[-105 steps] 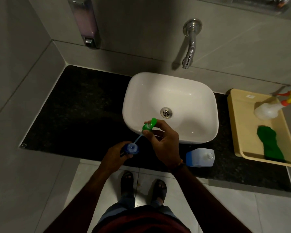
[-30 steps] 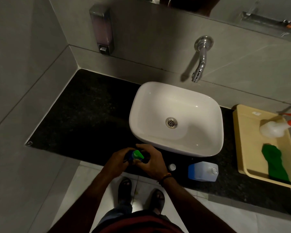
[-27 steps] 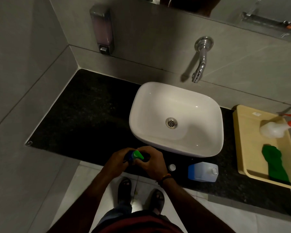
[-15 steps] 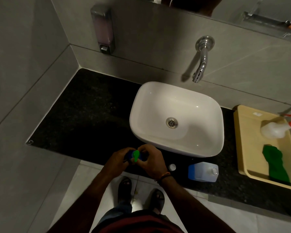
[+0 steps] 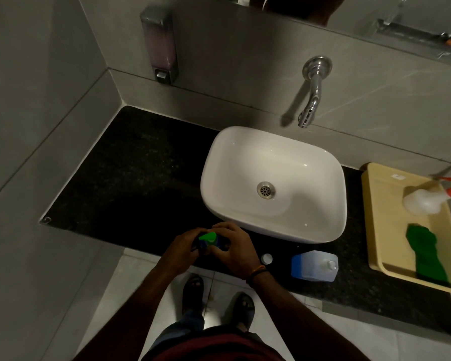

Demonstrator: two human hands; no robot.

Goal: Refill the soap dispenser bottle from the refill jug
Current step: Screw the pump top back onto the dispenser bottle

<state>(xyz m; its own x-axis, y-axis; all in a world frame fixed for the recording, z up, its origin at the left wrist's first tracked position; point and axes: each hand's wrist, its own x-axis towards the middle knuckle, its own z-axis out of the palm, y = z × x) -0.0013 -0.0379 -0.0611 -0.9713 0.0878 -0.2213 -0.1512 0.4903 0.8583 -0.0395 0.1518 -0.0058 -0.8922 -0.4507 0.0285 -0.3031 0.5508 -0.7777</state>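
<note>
Lower centre of the frame: you are holding the soap dispenser bottle (image 5: pixel 211 243), a small blue bottle, at the front edge of the black counter (image 5: pixel 130 178). Your left hand (image 5: pixel 180 250) is wrapping the bottle's body from the left side; your right hand (image 5: pixel 233 247) is closing around it from the right, fingers curled over the green pump head (image 5: pixel 207 237), which is sitting on the bottle's mouth. Whether the pump is fully seated cannot be told.

Right of your hands: the refill jug (image 5: pixel 314 265), translucent with a blue end, is lying on its side on the counter, its neck showing uncapped; a small white cap (image 5: pixel 267 258) is resting between the jug and your right wrist.

Centre: the white basin (image 5: pixel 274 183) is standing just behind your hands, under the wall tap (image 5: pixel 311 92).

Right edge: a beige tray (image 5: pixel 375 217) is carrying a spray bottle (image 5: pixel 425 200) and a green cloth (image 5: pixel 425 256).

Upper left: a wall-mounted dispenser (image 5: pixel 160 45) is hanging.
</note>
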